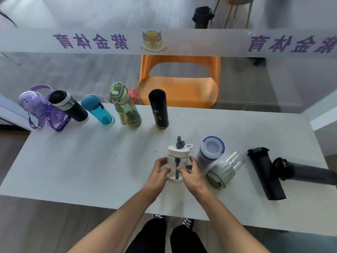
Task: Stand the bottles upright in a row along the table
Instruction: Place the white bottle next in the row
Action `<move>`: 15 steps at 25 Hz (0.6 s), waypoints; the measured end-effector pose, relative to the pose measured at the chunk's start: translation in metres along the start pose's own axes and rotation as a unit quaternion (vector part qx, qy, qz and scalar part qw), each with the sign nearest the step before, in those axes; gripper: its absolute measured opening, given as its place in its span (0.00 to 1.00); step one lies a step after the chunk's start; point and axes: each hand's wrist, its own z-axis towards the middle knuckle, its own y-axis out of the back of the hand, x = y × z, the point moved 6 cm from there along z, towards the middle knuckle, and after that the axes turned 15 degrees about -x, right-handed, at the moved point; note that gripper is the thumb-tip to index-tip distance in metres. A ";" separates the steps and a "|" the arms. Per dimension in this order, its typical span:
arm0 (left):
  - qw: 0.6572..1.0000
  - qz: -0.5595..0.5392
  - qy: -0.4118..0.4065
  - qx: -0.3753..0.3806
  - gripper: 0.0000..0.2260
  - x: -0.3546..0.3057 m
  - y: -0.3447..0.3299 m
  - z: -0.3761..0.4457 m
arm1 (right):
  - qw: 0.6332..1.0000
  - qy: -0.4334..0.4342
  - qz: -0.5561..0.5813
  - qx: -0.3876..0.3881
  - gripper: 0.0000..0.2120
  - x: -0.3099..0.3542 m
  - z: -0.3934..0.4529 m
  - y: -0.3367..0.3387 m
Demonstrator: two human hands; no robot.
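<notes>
Both hands wrap a small clear bottle (177, 162) with a white lid and a grey straw, upright near the table's middle: my left hand (159, 171) on its left side, my right hand (193, 173) on its right. Along the far edge several bottles stand in a row: purple (39, 108), black with a white band (70, 106), blue (97, 109), green (125, 106), black (159, 109). To the right lie a white-and-blue bottle (210, 149), a clear bottle with a grey cap (225, 169), a black bottle (265, 173) and a dark grey bottle (306, 172).
The white table (91, 161) runs left to right, its near edge just above my legs. An orange chair (179, 83) stands behind the far edge, beyond a glass partition with a printed band. Open table surface lies left of my hands.
</notes>
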 end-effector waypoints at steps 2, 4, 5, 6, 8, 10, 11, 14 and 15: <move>1.000 -0.006 -0.011 -0.005 0.23 -0.004 0.008 0.001 | 0.999 -0.001 0.044 0.021 0.25 0.012 -0.002 -0.004; 1.000 -0.017 -0.016 -0.002 0.24 -0.009 0.015 0.001 | 0.998 0.003 0.067 0.017 0.18 0.019 -0.002 -0.006; 0.999 -0.033 -0.018 0.002 0.22 -0.012 0.018 0.000 | 0.998 0.002 0.065 0.009 0.16 0.019 -0.002 -0.006; 0.998 -0.051 -0.021 0.004 0.20 -0.014 0.021 -0.002 | 0.998 0.001 0.060 -0.002 0.15 0.018 -0.003 -0.007; 0.996 -0.080 -0.023 0.012 0.16 -0.015 0.027 -0.009 | 0.998 -0.003 0.062 -0.022 0.13 0.013 -0.006 -0.008; 0.996 -0.089 -0.025 0.015 0.13 -0.013 0.032 -0.015 | 0.997 -0.012 0.065 -0.044 0.10 0.005 -0.007 -0.012; 0.996 -0.087 -0.029 0.013 0.11 -0.011 0.036 -0.016 | 0.996 -0.019 0.066 -0.052 0.08 0.001 -0.007 -0.014; 0.996 -0.077 -0.044 -0.002 0.09 -0.001 0.048 -0.014 | 0.997 -0.023 0.052 -0.060 0.05 -0.008 -0.013 -0.020; 0.996 -0.076 -0.048 -0.007 0.08 0.001 0.052 -0.013 | 0.997 -0.018 0.047 -0.059 0.04 -0.009 -0.017 -0.021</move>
